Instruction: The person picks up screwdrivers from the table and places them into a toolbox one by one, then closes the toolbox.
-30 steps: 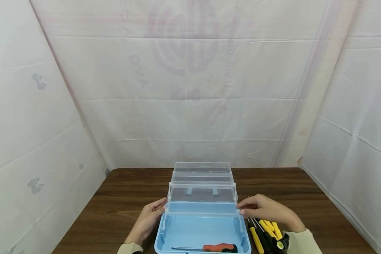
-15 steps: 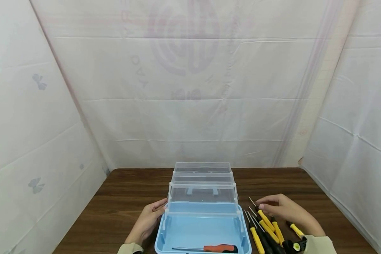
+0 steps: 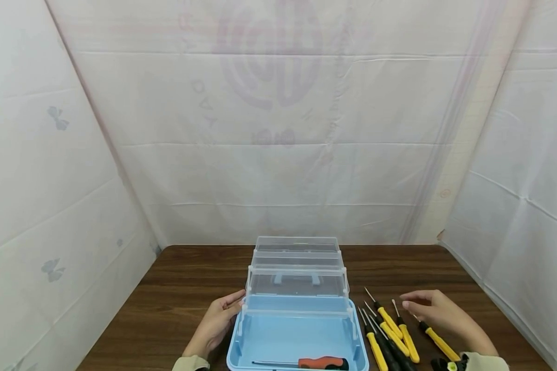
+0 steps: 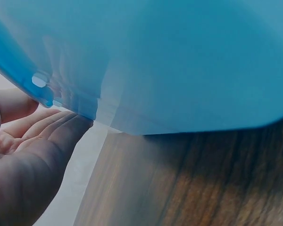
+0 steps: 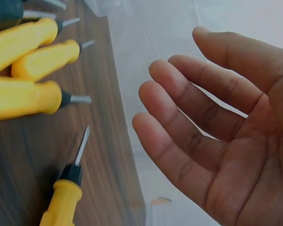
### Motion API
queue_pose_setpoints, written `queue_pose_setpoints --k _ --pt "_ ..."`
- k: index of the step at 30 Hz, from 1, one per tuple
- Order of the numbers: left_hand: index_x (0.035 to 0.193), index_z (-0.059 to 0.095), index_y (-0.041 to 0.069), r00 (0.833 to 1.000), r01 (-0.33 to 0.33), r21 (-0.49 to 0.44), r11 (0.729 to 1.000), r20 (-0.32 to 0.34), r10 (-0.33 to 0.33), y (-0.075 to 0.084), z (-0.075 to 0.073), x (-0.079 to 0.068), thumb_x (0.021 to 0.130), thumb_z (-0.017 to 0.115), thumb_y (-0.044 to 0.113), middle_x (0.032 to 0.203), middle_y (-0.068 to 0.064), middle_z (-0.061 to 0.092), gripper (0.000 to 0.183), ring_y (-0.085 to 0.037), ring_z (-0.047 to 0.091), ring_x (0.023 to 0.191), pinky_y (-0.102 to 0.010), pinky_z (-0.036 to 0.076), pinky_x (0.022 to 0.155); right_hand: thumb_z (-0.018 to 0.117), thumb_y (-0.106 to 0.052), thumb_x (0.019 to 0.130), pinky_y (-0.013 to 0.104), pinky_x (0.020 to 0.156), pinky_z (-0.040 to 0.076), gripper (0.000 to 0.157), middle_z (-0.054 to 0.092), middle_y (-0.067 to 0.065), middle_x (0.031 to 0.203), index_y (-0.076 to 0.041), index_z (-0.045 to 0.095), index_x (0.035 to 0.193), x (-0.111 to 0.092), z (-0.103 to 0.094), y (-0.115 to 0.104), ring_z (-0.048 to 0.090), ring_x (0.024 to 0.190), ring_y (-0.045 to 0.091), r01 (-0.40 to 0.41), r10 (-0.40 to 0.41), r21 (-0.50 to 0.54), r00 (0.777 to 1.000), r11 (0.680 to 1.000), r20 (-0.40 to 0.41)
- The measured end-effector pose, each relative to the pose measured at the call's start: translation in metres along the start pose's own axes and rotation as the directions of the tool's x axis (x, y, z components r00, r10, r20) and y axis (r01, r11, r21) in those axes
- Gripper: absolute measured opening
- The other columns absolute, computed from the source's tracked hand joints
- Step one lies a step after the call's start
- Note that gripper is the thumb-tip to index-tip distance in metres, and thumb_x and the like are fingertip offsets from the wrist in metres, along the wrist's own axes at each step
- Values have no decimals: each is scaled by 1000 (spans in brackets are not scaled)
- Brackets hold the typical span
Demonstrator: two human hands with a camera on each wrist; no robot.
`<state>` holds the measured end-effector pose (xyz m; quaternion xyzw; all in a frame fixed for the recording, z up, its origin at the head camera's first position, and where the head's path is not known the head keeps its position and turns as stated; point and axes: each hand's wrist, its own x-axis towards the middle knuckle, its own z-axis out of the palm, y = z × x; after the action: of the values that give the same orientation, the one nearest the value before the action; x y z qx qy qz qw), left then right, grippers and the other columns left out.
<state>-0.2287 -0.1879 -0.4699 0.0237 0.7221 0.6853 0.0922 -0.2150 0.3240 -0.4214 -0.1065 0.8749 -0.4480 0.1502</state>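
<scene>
A light blue toolbox [image 3: 297,337] stands on the table with its clear, tiered trays [image 3: 297,283] raised toward the back. A screwdriver [image 3: 322,363] with an orange and black handle lies inside its front. My left hand [image 3: 215,322] touches the box's left side; in the left wrist view, its fairly straight fingers [image 4: 61,136] lie against the blue wall, the thumb near the rim. My right hand [image 3: 443,312] hovers, holding nothing, above a yellow-handled screwdriver [image 3: 441,343] at the right. Its fingers are loosely bent and spread from the thumb in the right wrist view.
Several more screwdrivers [image 3: 390,330], yellow-handled and black-handled, lie in a loose group just right of the toolbox. The brown wooden table [image 3: 185,278] ends at a white sheet [image 3: 278,175] hung behind it; similar sheets close off both sides.
My right hand has moved right, from the toolbox's right edge, past the screwdriver group to above the rightmost one, uncovering the screwdrivers. My left hand and the box have stayed in place.
</scene>
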Motion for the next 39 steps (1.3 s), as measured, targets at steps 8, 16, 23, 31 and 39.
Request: queue_pose_setpoints --k 8,16,23,31,39 --pt "139 33 -18 1000 -4 -17 1000 16 4 -1 -1 -1 99 50 9 146 -34 33 51 -40 42 133 -35 50 98 56 -26 97 32 65 55 48 61 28 119 12 55 126 -6 -5 19 61 85 20 -4 3 -31 1000 1000 -12" --pt "139 34 -18 1000 -3 -10 1000 12 3 -1 0 -1 99 50 8 146 -34 33 50 -40 43 132 -36 51 97 57 -27 96 36 68 55 50 65 20 113 14 54 125 -8 -9 33 61 88 19 -76 76 -11 997 997 -13" --pt "139 35 -17 1000 12 -9 1000 -2 -12 -1 0 -1 99 50 7 146 -34 33 49 -41 42 132 -37 51 97 60 -27 94 38 69 56 51 66 20 107 16 55 121 -12 -10 41 63 90 24 -97 94 -91 995 991 -43" --pt "139 35 -17 1000 14 -17 1000 7 -14 -1 -1 -1 98 50 7 145 -34 33 50 -41 43 132 -36 51 96 61 -27 94 42 73 57 53 64 23 108 18 54 121 -16 -9 50 63 94 30 -143 144 -81 990 986 2" --pt "139 36 -16 1000 16 -16 1000 -3 -16 0 0 -1 98 51 9 143 -34 37 50 -40 45 130 -36 51 96 59 -25 94 46 74 56 52 64 23 109 19 52 121 -17 -10 53 63 97 33 -175 178 -69 983 982 39"
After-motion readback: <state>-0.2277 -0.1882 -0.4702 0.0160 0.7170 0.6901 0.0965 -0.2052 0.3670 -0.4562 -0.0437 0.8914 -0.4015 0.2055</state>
